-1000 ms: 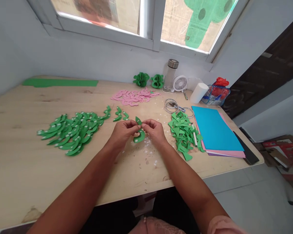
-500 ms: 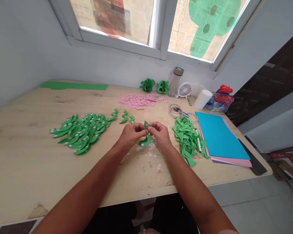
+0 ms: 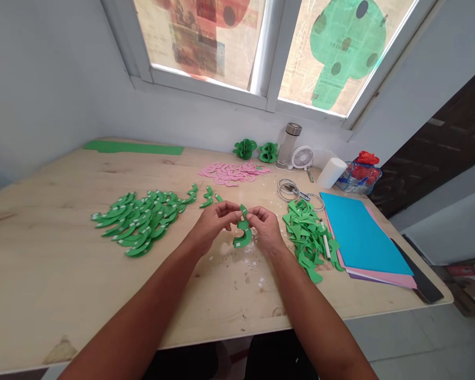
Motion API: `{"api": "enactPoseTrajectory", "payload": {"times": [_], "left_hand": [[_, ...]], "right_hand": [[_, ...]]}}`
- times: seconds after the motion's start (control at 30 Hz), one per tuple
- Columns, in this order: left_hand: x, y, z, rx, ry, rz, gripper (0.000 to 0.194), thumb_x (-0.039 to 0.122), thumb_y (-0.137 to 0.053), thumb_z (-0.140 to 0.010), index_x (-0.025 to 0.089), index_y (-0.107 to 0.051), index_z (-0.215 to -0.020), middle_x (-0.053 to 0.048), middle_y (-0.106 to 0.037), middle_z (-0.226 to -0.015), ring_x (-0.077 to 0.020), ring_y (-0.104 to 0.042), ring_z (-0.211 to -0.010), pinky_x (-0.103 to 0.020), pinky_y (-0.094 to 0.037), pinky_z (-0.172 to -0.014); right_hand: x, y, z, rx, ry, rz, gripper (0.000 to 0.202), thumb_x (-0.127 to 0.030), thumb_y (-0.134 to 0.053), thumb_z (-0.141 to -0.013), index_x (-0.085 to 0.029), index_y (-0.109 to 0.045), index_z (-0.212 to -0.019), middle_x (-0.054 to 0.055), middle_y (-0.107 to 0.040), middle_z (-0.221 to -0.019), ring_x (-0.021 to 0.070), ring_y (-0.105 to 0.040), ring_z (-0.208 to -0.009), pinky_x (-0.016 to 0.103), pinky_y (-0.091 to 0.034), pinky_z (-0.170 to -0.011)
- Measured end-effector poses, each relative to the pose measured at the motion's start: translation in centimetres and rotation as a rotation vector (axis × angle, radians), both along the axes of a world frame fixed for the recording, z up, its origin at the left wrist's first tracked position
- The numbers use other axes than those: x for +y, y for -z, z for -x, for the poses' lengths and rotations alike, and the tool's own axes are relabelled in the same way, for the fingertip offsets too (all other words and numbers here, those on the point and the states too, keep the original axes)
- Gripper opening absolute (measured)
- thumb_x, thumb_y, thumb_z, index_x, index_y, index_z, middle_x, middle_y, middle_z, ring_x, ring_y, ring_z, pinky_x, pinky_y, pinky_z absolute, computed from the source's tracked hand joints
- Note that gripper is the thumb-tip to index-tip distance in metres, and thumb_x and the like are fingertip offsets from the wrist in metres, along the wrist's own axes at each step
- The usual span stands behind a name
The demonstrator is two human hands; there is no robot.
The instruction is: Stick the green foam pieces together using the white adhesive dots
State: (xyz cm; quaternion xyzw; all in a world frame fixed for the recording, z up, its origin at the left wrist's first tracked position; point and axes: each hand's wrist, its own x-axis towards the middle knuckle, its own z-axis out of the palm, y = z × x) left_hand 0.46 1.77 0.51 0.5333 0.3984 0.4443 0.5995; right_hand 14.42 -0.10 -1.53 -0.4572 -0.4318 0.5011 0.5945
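A curved green paper cutout [image 3: 243, 241] with small white patches hangs between my hands over the table. My left hand [image 3: 217, 221] pinches its upper part from the left, fingertips closed. From the right, my right hand [image 3: 264, 224] grips the same upper end between thumb and finger. Tiny white scraps [image 3: 254, 262] lie scattered on the wood below. To the left spreads a heap of similar green curved cutouts [image 3: 142, 219], each with white patches. A few more small green pieces [image 3: 208, 196] lie just beyond my left hand.
Green paper offcuts [image 3: 306, 232] and a white marker [image 3: 326, 247] lie to the right, beside blue paper sheets [image 3: 366, 232]. Pink cutouts [image 3: 231, 173], scissors and rings of tape [image 3: 288, 190], a glass bottle [image 3: 288, 145], a small fan [image 3: 302, 157] and green paper ornaments [image 3: 245, 149] stand farther back.
The camera view has tilted up a little, so everything sits lower and slightly right. My hands still hold the green cutout, more of whose middle now shows below the fingers.
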Motion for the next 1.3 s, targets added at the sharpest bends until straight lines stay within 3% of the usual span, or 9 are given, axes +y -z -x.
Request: {"api": "enactPoseTrajectory", "payload": {"times": [0.23,0.5,0.63,0.87,1.13,1.3], "left_hand": [[0.05,-0.07,0.12,-0.056,-0.063,0.048,0.023,0.036,-0.072,-0.061,0.015,-0.064,-0.062,-0.003,-0.059,-0.056,-0.0121,-0.052,-0.053,-0.023,-0.038,-0.048],[0.27,0.21,0.72,-0.316,0.118,0.269,0.017,0.025,-0.074,-0.057,0.016,-0.061,-0.059,-0.001,-0.056,-0.055,-0.012,-0.052,-0.052,-0.026,-0.043,-0.054],[0.14,0.18,0.49,-0.376,0.138,0.308,0.018,0.026,-0.075,-0.057,0.017,-0.06,-0.058,-0.001,-0.057,-0.057,-0.0118,-0.052,-0.052,-0.026,-0.044,-0.054],[-0.09,-0.29,0.39,-0.17,0.06,0.195,0.025,0.036,-0.072,-0.064,0.014,-0.061,-0.062,-0.004,-0.059,-0.061,-0.0122,-0.053,-0.055,-0.023,-0.04,-0.049],[-0.14,-0.47,0.6,-0.116,0.056,0.103,0.02,0.031,-0.07,-0.064,0.014,-0.062,-0.061,-0.002,-0.059,-0.059,-0.0119,-0.053,-0.058,-0.023,-0.042,-0.054],[-0.28,-0.54,0.14,-0.044,-0.096,-0.096,0.016,0.029,-0.068,-0.066,0.015,-0.063,-0.06,0.0,-0.058,-0.057,-0.0115,-0.051,-0.056,-0.023,-0.04,-0.055]], "right_hand": [[-0.28,-0.04,0.27,-0.098,-0.055,0.011,0.016,-0.031,-0.067,-0.063,-0.017,-0.06,-0.064,-0.002,-0.057,-0.057,0.0104,-0.049,-0.051,0.022,-0.037,-0.049],[-0.56,-0.31,0.36,-0.074,-0.12,-0.014,0.014,-0.029,-0.068,-0.062,-0.017,-0.06,-0.063,-0.003,-0.057,-0.057,0.0099,-0.048,-0.052,0.022,-0.038,-0.051],[-0.49,-0.19,0.31,-0.034,-0.143,-0.004,0.014,-0.029,-0.068,-0.062,-0.017,-0.06,-0.063,-0.003,-0.058,-0.058,0.0103,-0.049,-0.054,0.023,-0.039,-0.054],[-0.33,-0.14,0.18,-0.03,-0.075,-0.006,0.013,-0.028,-0.068,-0.062,-0.017,-0.06,-0.062,-0.003,-0.058,-0.058,0.0096,-0.048,-0.053,0.022,-0.038,-0.052],[-0.64,-0.43,0.55,-0.142,-0.053,-0.028,0.013,-0.029,-0.064,-0.067,-0.018,-0.059,-0.067,-0.002,-0.057,-0.061,0.0119,-0.051,-0.055,0.024,-0.04,-0.052],[-0.96,-0.59,0.46,-0.485,0.249,-0.226,0.01,-0.026,-0.059,-0.07,-0.018,-0.06,-0.077,0.002,-0.06,-0.074,0.0153,-0.055,-0.069,0.028,-0.043,-0.066]]}}
